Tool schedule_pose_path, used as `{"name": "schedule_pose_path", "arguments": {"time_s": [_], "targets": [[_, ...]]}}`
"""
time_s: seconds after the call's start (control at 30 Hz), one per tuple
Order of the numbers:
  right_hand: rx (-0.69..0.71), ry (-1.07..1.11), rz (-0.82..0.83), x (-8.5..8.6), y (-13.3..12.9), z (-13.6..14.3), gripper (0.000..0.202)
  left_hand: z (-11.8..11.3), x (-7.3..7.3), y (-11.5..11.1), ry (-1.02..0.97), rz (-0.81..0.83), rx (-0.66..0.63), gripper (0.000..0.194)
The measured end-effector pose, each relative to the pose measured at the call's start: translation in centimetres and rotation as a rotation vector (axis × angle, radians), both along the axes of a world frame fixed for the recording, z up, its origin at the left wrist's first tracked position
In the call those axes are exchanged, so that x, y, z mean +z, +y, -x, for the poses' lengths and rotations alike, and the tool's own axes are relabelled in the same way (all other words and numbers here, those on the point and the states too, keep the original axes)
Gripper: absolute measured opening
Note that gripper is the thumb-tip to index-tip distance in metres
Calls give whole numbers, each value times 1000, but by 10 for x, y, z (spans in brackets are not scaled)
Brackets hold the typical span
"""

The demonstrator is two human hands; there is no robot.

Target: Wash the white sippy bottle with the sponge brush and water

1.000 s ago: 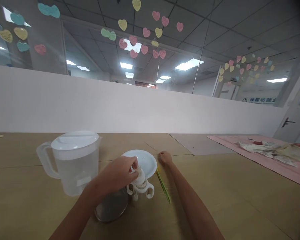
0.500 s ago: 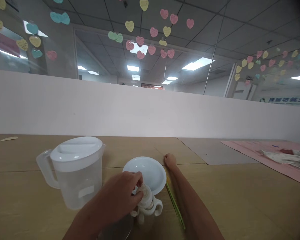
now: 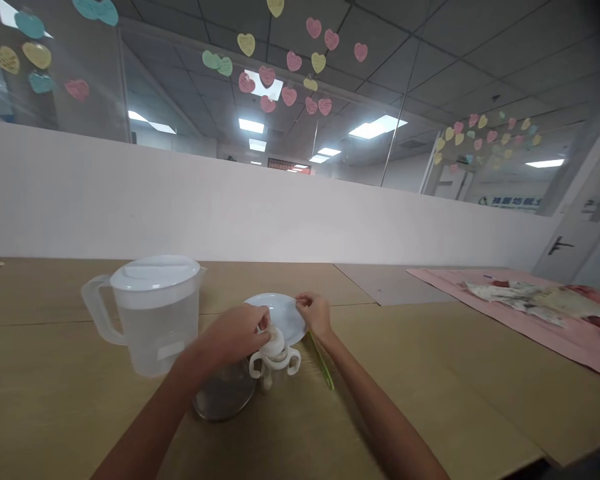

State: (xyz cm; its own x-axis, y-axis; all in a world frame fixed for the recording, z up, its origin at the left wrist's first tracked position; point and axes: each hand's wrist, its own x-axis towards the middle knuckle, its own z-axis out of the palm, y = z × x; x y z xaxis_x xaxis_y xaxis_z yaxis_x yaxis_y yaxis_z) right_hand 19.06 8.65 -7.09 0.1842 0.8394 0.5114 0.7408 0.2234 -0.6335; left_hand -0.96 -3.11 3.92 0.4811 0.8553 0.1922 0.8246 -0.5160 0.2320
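A baby bottle point(image 3: 275, 357) with two white side handles stands upright in front of me. My left hand point(image 3: 243, 330) comes from the left, thumb and fingers pinched at the bottle's white top. Behind the bottle lies a white plate point(image 3: 285, 317). At the plate's right rim is my right hand point(image 3: 314, 313), its fingertips pinched together; whatever they hold is too small to make out. A long, thin green thing point(image 3: 324, 367) lies beside my right forearm. Under my left wrist is a round, see-through container point(image 3: 225, 397), partly hidden.
To the left stands a lidded clear plastic jug point(image 3: 155, 307). A pink cloth point(image 3: 480, 300) with crumpled fabric lies at the far right of the brown tabletop point(image 3: 420, 373). A low white wall point(image 3: 230, 213) runs along the back, with glass above it.
My right hand has moved left and nearer, from beyond the plate's right side to its rim. My left hand stays at the bottle's top. The camera view has shifted right.
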Motion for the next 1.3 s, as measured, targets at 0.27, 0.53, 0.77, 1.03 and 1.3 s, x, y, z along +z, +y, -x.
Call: {"name": "schedule_pose_path", "arguments": {"time_s": [0.27,0.53,0.77,1.03,1.3], "targets": [[44,-271,167,21,-31,33,16,4,-8,8,-53,-90,-63,16],[833,115,305,93,-58,36,30,10,2,8,-287,-35,-85,21],[1003,20,398,100,-76,28,48,13,6,9,-514,-60,-59,22],[884,95,350,86,-54,25,26,12,9,13,-927,-87,9,21],[354,-101,202,51,-19,18,14,28,17,11,-925,-216,139,15]]}}
